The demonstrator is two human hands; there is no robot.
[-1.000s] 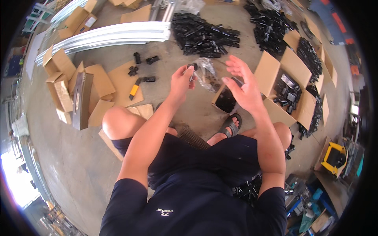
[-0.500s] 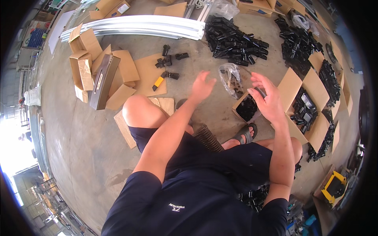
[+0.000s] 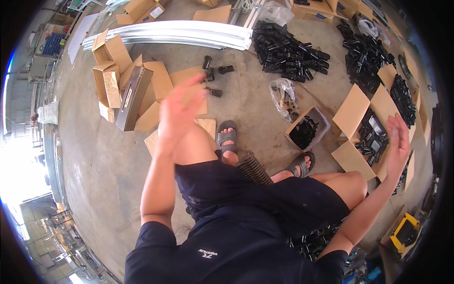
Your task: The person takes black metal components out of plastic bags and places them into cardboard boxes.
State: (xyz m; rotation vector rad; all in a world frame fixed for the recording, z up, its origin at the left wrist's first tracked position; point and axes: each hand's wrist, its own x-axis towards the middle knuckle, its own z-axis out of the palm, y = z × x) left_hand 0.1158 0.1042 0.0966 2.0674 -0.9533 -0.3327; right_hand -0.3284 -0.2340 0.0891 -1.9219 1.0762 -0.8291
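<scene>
My left hand (image 3: 182, 113) is raised over my left knee, blurred by motion, its fingers stretched toward several black fittings (image 3: 226, 69) on the floor and a cardboard sheet. Nothing shows in it. Out to the right, my right hand (image 3: 398, 139) stands open beside a cardboard box (image 3: 352, 105) with its flaps folded out, fingers extended and close together. Black plastic parts (image 3: 371, 135) lie in that box. Between the hands is a smaller box (image 3: 318, 124) of small black pieces, next to a clear plastic bag (image 3: 283, 97).
Large heaps of black parts (image 3: 288, 52) lie ahead and at the right. Long white metal profiles (image 3: 189, 34) stretch across the far left. Opened cartons (image 3: 111, 80) stand on the left. A dark coil spring (image 3: 254, 169) is between my legs; a yellow-framed object (image 3: 405, 233) is at lower right.
My left hand has swung left, over the knee, where it hides the yellow-and-black tool. My right hand has moved right, to the open box; the dark piece seen by its thumb no longer shows.
</scene>
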